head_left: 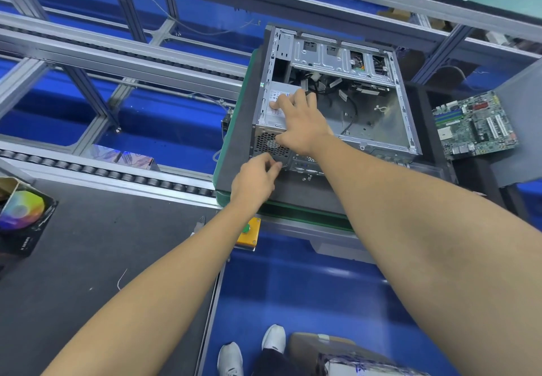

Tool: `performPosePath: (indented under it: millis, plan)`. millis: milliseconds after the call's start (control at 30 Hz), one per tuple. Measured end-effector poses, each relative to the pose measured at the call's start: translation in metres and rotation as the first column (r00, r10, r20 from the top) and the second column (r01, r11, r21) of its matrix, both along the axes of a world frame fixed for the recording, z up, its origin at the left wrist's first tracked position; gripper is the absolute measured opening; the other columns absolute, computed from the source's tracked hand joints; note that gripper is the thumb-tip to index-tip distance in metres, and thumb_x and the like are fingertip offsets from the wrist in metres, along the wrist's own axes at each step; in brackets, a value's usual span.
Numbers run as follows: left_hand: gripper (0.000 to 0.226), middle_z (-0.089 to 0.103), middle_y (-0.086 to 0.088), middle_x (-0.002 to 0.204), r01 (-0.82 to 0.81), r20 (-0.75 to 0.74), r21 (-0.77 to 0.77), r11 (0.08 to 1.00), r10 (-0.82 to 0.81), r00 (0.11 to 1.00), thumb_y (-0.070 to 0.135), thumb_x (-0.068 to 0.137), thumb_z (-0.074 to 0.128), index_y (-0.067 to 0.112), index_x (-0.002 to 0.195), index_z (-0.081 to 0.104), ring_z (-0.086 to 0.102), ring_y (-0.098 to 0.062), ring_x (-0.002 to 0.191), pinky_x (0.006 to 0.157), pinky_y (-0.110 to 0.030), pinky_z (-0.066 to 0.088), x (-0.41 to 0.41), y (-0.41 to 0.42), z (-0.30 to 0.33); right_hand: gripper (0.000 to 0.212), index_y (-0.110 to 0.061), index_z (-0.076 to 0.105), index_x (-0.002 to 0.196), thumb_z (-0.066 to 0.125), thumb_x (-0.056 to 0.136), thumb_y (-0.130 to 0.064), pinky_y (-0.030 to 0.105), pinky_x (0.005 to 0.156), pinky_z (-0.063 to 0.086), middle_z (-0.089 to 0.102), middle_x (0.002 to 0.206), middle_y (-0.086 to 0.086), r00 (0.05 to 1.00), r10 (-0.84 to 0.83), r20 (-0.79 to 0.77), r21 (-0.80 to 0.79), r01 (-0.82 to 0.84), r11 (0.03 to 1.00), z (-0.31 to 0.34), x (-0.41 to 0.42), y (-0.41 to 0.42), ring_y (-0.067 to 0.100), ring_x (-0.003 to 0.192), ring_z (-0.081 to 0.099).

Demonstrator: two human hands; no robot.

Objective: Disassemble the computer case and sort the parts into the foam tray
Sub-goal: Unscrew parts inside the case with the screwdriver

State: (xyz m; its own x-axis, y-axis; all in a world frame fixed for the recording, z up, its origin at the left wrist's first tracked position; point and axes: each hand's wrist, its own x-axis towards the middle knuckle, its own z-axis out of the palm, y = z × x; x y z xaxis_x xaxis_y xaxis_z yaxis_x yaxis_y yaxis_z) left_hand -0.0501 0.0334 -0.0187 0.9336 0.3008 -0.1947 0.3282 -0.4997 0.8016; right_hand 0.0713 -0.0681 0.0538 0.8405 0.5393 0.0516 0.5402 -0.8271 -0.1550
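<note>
Grey steel computer case lying on its side on a dark foam tray, side panel already off, inside open to view. Right hand laid flat across the power supply in the near-left corner, fingers straight and pressing on its labelled top, gripping nothing. Left hand just below that, at the honeycomb vent on the rear face, fingertips curled together as if pinching a small screw; too small to confirm what, if anything, sits between them.

Well along, judging by the layout: circuit board already out, resting on the foam far to the right of both hands, and the case floor beside the right hand bare apart from loose black cables. Left to do, apparently: freeing the power supply, pulling the cables, then the drive cage beyond the right hand's fingertips. Step in hand looks like holding the supply steady while releasing it from the rear.

White label under the right fingers carrying printed lines and a patch of blue, none readable. Small white tags on the cables, also unreadable. Black box with a rainbow-coloured fan picture far left of the left hand, its pale print too small to read. No brand name legible anywhere.
</note>
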Motion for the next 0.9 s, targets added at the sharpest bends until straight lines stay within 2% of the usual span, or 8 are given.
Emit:
performPosePath:
  millis: [100,200,300,400,533,667,800,900]
  plan:
    - [0.024,0.072,-0.004,0.093,0.120,0.032,0.326,0.938,-0.138,0.990,0.050,0.103,0.050,0.032,0.106,0.065,0.066,-0.032,0.088,0.075,-0.041,0.054,0.003,-0.009,-0.016,0.068,-0.029,0.043,0.132,0.070,0.069,-0.029,0.043,0.083,0.049,0.036,0.123,0.005,1.000,0.004,0.005,0.007,-0.004,1.000,-0.001,0.000,-0.001,0.026,0.107,0.030]
    - [0.026,0.073,-0.009,0.097,0.245,0.058,0.558,0.793,-0.331,0.942,0.047,0.104,0.051,0.030,0.115,0.067,0.068,-0.037,0.089,0.068,-0.037,0.048,0.014,-0.021,-0.028,0.068,-0.029,0.043,0.132,0.069,0.069,-0.029,0.041,0.082,0.049,0.036,0.122,0.004,1.000,0.001,0.005,0.004,-0.001,1.000,-0.001,0.001,-0.001,0.025,0.106,0.029]
    - [0.030,0.072,-0.009,0.096,0.321,-0.004,0.707,0.631,-0.450,0.893,0.046,0.105,0.048,0.025,0.114,0.067,0.069,-0.038,0.089,0.065,-0.036,0.042,0.024,-0.030,-0.036,0.068,-0.029,0.044,0.131,0.069,0.068,-0.029,0.040,0.079,0.049,0.036,0.122,0.004,1.000,0.000,0.005,0.003,0.000,1.000,0.000,0.002,-0.001,0.026,0.106,0.030]
    - [0.030,0.072,-0.008,0.094,0.332,-0.034,0.767,0.549,-0.481,0.876,0.045,0.106,0.046,0.022,0.112,0.064,0.069,-0.037,0.087,0.064,-0.036,0.044,0.029,-0.031,-0.044,0.068,-0.029,0.044,0.131,0.069,0.068,-0.029,0.039,0.077,0.049,0.036,0.122,0.004,1.000,0.003,0.002,0.005,-0.003,1.000,0.000,0.001,0.000,0.027,0.107,0.031]
    - [0.032,0.071,-0.006,0.094,0.325,-0.044,0.803,0.500,-0.492,0.869,0.045,0.107,0.041,0.022,0.115,0.063,0.069,-0.035,0.086,0.065,-0.037,0.047,0.032,-0.027,-0.047,0.067,-0.029,0.044,0.130,0.069,0.069,-0.029,0.039,0.078,0.049,0.036,0.122,0.005,1.000,0.004,0.010,0.001,-0.004,1.000,-0.001,0.002,0.000,0.027,0.107,0.032]
    - [0.030,0.066,-0.002,0.097,0.339,-0.019,0.850,0.404,-0.618,0.786,0.028,0.106,0.046,0.029,0.135,0.055,0.069,-0.033,0.083,0.059,-0.038,0.043,0.030,-0.025,-0.052,0.068,-0.028,0.044,0.131,0.069,0.067,-0.029,0.041,0.080,0.049,0.037,0.122,0.005,1.000,0.002,0.015,0.006,-0.002,1.000,-0.001,0.001,-0.001,0.027,0.107,0.032]
    - [0.034,0.068,-0.002,0.093,0.278,0.066,0.859,0.429,-0.632,0.772,0.040,0.109,0.040,0.028,0.134,0.059,0.069,-0.032,0.079,0.055,-0.036,0.036,0.031,-0.019,-0.053,0.068,-0.028,0.045,0.130,0.069,0.066,-0.029,0.041,0.078,0.050,0.037,0.122,0.005,1.000,0.000,0.016,0.013,-0.001,1.000,-0.001,0.001,0.000,0.027,0.107,0.032]
    - [0.023,0.066,-0.002,0.071,0.180,0.189,0.871,0.458,-0.650,0.736,0.040,0.099,0.065,0.024,0.113,0.074,0.065,-0.030,0.055,0.043,-0.030,0.042,0.029,-0.012,-0.051,0.069,-0.029,0.044,0.129,0.069,0.065,-0.030,0.040,0.078,0.049,0.036,0.121,0.004,1.000,0.000,0.015,0.015,-0.001,1.000,-0.002,0.002,0.000,0.026,0.105,0.031]
